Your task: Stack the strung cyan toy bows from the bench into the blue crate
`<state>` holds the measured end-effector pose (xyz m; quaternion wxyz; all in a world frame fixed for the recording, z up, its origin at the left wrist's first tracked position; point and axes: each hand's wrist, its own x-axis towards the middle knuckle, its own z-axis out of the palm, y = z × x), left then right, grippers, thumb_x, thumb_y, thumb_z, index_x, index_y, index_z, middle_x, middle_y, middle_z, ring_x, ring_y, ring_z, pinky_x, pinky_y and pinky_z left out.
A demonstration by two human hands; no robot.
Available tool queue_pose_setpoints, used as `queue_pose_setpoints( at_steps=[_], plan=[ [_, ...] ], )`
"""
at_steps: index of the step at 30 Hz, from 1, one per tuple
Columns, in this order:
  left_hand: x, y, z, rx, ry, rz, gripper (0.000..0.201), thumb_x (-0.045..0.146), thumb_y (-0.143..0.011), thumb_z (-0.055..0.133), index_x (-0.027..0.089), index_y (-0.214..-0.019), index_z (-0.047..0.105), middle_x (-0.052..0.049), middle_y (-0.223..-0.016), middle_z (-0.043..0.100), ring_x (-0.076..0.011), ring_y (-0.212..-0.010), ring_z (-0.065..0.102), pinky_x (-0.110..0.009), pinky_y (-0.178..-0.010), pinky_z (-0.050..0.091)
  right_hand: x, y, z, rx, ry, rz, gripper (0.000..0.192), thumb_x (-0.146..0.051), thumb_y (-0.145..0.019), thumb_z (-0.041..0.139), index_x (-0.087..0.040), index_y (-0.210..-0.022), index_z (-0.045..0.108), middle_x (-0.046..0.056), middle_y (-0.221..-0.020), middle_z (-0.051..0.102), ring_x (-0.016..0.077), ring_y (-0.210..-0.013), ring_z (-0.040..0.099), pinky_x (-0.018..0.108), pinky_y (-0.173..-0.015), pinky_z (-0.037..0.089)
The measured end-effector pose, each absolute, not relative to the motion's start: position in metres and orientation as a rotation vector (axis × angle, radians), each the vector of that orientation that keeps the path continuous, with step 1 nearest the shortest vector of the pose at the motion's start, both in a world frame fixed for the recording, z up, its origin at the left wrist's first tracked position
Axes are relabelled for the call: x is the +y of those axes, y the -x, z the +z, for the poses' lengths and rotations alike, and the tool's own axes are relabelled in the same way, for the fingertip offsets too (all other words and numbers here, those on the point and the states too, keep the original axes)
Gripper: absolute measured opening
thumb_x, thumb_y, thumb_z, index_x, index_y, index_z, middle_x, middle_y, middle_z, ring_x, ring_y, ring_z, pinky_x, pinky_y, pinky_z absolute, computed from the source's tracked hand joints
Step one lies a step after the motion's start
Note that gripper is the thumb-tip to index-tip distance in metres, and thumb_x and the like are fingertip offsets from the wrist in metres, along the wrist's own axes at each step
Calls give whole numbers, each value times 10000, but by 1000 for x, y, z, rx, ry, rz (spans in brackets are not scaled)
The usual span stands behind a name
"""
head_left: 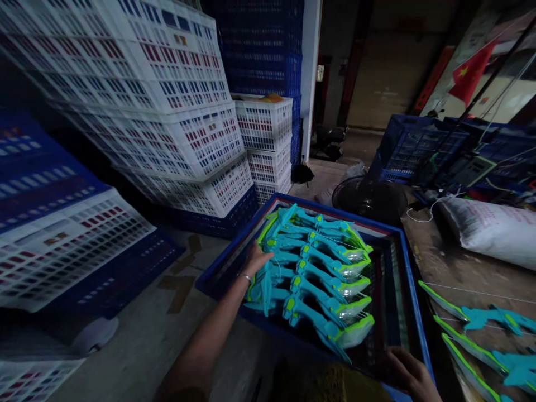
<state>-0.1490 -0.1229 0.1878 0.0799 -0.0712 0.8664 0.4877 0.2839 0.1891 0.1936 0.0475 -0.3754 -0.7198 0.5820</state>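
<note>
A blue plastic crate (412,290) stands on the floor in front of me. A row of several teal and lime-green plastic toy bows (318,273) lies stacked inside it. My left hand (256,259) reaches into the crate and rests on the left ends of the bows, fingers spread over them, a bracelet on the wrist. Down at the crate's near right rim, my right hand (408,371) rests, fingers curled; whether it grips the rim I cannot tell.
Tall stacks of white crates (167,111) and blue crates (263,50) fill the left and back. A table (444,268) on the right carries more teal bows (486,335) and a white sack (494,229). A dark fan (368,198) sits behind the crate.
</note>
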Motion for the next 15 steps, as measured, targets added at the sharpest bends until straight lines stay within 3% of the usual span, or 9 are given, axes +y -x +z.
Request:
queue_pose_setpoints(
  at_steps=[4,10,15],
  plan=[
    [-98,162,160,2705,262,1107,972,244,-655,808,53,-1520,408,-356,-1547,468,-486,-1485,454,-540,-1175,418,190,-287,189,-2287,1135,1778,770,-949,-651,708,-215,-863,805,89,-923,762,314,-922,720,343,-835,605],
    [-81,179,149,2815,121,810,805,332,-766,786,38,-1445,468,-336,-1414,564,-465,-1357,582,-498,-1091,501,185,-312,193,-2335,1223,1695,747,-934,-728,653,-216,-871,803,81,-864,736,245,-787,667,297,-724,562],
    [-66,185,158,2828,17,646,871,418,-818,752,-49,-1472,416,-387,-1412,550,-492,-1341,596,-523,-1086,520,180,-320,221,-2257,1340,1591,797,-958,-648,668,-185,-805,782,92,-791,717,250,-758,648,308,-691,541]
  ],
)
